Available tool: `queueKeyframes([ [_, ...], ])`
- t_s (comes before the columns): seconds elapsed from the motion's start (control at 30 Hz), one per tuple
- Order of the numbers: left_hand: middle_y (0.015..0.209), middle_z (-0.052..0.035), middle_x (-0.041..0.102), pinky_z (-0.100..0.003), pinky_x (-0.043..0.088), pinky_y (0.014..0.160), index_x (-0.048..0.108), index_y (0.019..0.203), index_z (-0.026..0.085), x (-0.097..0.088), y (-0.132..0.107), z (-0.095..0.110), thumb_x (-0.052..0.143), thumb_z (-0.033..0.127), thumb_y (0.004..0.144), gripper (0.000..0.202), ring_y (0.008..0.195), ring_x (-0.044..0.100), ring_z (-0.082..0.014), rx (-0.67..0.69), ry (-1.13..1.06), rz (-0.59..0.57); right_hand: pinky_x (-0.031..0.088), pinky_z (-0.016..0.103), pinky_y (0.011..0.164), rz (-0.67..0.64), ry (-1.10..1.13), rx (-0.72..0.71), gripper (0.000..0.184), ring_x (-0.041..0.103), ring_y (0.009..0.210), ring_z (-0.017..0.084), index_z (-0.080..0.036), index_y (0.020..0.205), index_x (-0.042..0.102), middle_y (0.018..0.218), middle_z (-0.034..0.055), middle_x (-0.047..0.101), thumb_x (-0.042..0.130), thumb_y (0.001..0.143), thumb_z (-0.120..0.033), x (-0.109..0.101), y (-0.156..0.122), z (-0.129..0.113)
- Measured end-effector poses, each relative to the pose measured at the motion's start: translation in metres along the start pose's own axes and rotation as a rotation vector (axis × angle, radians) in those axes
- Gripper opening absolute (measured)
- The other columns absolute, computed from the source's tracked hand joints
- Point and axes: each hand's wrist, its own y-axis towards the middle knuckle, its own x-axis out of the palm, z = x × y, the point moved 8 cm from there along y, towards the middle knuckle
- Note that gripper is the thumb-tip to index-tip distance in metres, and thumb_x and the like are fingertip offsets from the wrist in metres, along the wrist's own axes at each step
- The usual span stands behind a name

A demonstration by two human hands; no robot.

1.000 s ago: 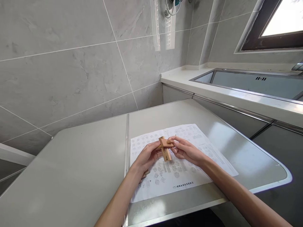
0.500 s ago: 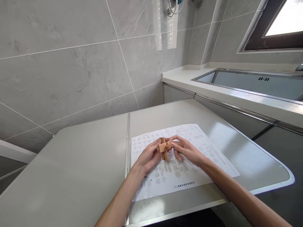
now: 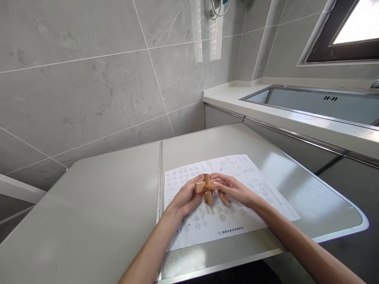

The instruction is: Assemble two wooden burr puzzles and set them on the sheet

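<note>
A cross-shaped wooden interlocking puzzle (image 3: 208,198) is held above a printed sheet, its light brown bars crossing one another. My left hand (image 3: 187,198) grips the puzzle from the left, fingers closed around its back and side. From the other side, my right hand (image 3: 232,187) pinches the bar that points right between thumb and fingers. A dark mark shows on the lower bar's end. Under both hands lies the white instruction sheet (image 3: 257,215), covered in small diagrams and text that appears upside down. Some fingertips are hidden behind the wood.
The sheet rests on a pale grey folding table (image 3: 103,209) with a metal seam left of the paper. A grey tiled wall (image 3: 89,94) stands behind it. To the right are a white counter (image 3: 225,94) with a sink (image 3: 310,102) and a window (image 3: 355,27).
The wooden puzzle has turned slightly and dropped a little in the view, its left bar now lying more level. Both hands have shifted slightly with it and keep their hold.
</note>
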Motion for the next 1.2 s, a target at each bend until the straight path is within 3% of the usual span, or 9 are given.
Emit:
queueKeyframes([
  [0.17,0.123,-0.0145,0.076,-0.037,0.051,0.095,0.081,0.111,0.018,-0.010,0.001,-0.004,0.071,0.044,0.100,0.030,0.104,0.072,-0.0277,-0.045,0.078,-0.010,0.032,0.023,0.042,-0.130,0.040,0.043,0.042,0.046,0.040,0.005,-0.022,0.112,0.067,0.085,-0.0015,0.069,0.062,0.102,-0.062,0.011,-0.002,-0.001],
  [0.3,0.124,-0.0151,0.078,-0.039,0.050,0.101,0.082,0.116,0.018,-0.015,0.001,-0.002,0.076,0.041,0.097,0.031,0.121,0.069,-0.0323,-0.040,0.139,0.013,0.033,0.023,0.044,-0.199,0.145,0.059,0.037,0.046,0.040,0.004,-0.020,0.101,0.069,0.084,0.0003,0.072,0.067,0.101,-0.057,0.016,-0.004,0.000],
  [0.43,0.120,-0.0175,0.079,-0.041,0.053,0.100,0.082,0.115,0.014,-0.022,0.004,0.005,0.082,0.033,0.092,0.029,0.118,0.072,-0.0337,-0.031,0.092,0.107,0.030,0.023,0.042,-0.212,0.319,0.083,0.038,0.044,0.040,0.005,-0.016,0.092,0.070,0.079,0.0024,0.071,0.072,0.098,-0.054,0.014,-0.003,0.006],
  [0.5,0.128,-0.0170,0.077,-0.040,0.054,0.101,0.082,0.113,0.015,-0.030,0.005,0.018,0.079,0.031,0.094,0.025,0.118,0.072,-0.0314,0.030,0.055,0.174,0.029,0.024,0.041,-0.149,0.368,0.075,0.040,0.040,0.040,0.004,-0.016,0.089,0.069,0.077,0.0012,0.068,0.072,0.098,-0.055,0.006,-0.002,0.009],
  [0.6,0.132,-0.0116,0.075,-0.035,0.054,0.106,0.080,0.108,0.019,-0.059,0.001,0.044,0.073,0.028,0.097,0.016,0.123,0.070,-0.0240,0.160,-0.013,0.327,0.031,0.024,0.044,0.005,0.463,0.040,0.038,0.032,0.042,0.003,-0.018,0.084,0.065,0.078,-0.0016,0.063,0.072,0.099,-0.052,-0.010,0.000,0.010],
  [0.77,0.108,-0.0082,0.077,-0.030,0.057,0.092,0.075,0.099,0.019,-0.115,-0.019,0.074,0.069,0.024,0.096,0.009,0.097,0.073,-0.0165,0.280,0.008,0.539,0.036,0.025,0.045,0.264,0.604,-0.036,0.026,0.027,0.047,0.006,-0.023,0.090,0.060,0.086,-0.0037,0.060,0.076,0.095,-0.043,-0.038,0.001,0.013],
  [0.87,0.102,-0.0062,0.074,-0.027,0.055,0.084,0.074,0.100,0.019,-0.131,-0.032,0.079,0.071,0.028,0.094,0.011,0.091,0.070,-0.0157,0.307,0.126,0.591,0.038,0.024,0.043,0.378,0.657,-0.073,0.025,0.030,0.049,0.007,-0.025,0.093,0.058,0.088,-0.0035,0.058,0.079,0.093,-0.038,-0.052,0.001,0.019],
  [0.97,0.099,-0.0063,0.073,-0.027,0.052,0.084,0.075,0.098,0.018,-0.129,-0.043,0.079,0.075,0.035,0.093,0.018,0.094,0.067,-0.0186,0.311,0.318,0.574,0.040,0.022,0.042,0.460,0.694,-0.106,0.027,0.032,0.050,0.007,-0.025,0.092,0.056,0.088,-0.0038,0.056,0.082,0.090,-0.035,-0.065,0.000,0.027],
  [1.2,0.112,-0.0083,0.077,-0.034,0.050,0.098,0.081,0.102,0.024,-0.096,-0.053,0.069,0.085,0.040,0.085,0.024,0.106,0.066,-0.0270,0.227,0.759,0.376,0.047,0.022,0.041,0.578,0.717,-0.160,0.026,0.038,0.051,0.008,-0.027,0.095,0.057,0.094,-0.0021,0.057,0.082,0.089,-0.033,-0.087,-0.006,0.036],
])
